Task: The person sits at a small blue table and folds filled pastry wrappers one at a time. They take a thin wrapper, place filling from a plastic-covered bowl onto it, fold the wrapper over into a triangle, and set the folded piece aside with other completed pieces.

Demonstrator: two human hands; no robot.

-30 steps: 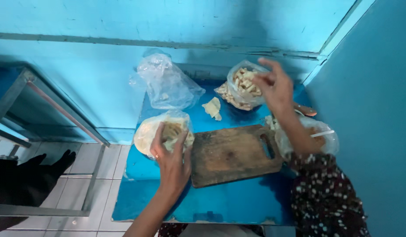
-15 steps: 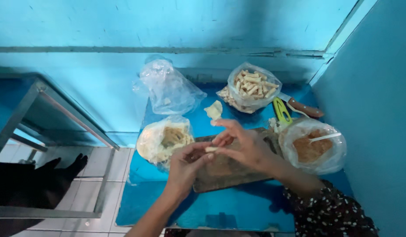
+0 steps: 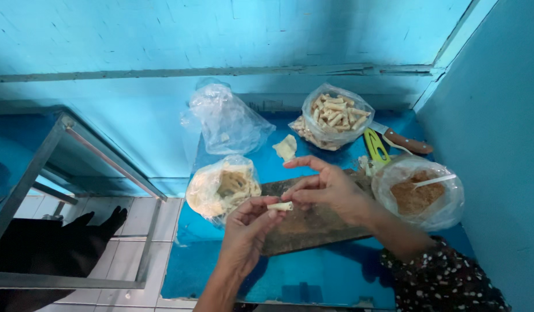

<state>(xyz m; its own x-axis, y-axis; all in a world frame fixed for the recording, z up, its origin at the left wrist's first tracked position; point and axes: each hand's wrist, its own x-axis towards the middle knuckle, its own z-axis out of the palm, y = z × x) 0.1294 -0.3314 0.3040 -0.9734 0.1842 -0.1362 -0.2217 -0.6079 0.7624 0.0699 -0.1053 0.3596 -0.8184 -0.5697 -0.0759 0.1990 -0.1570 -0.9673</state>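
Both hands meet over the wooden board (image 3: 313, 228) on the blue table (image 3: 313, 277). Left hand (image 3: 246, 231) and right hand (image 3: 327, 190) pinch a small pale roll (image 3: 280, 205) between fingertips, one at each end. Bag of wrappers (image 3: 220, 188) just left; bag of finished rolls (image 3: 336, 115) behind; bag of brown filling (image 3: 417, 193) right.

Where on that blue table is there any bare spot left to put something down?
The widest bare stretch is the blue table's near edge, below the wooden cutting board. A smaller gap lies between the crumpled clear bag and the bag of rolled pieces, beside a pale scrap. The right side is crowded: knife, green tool, bag of brown filling.
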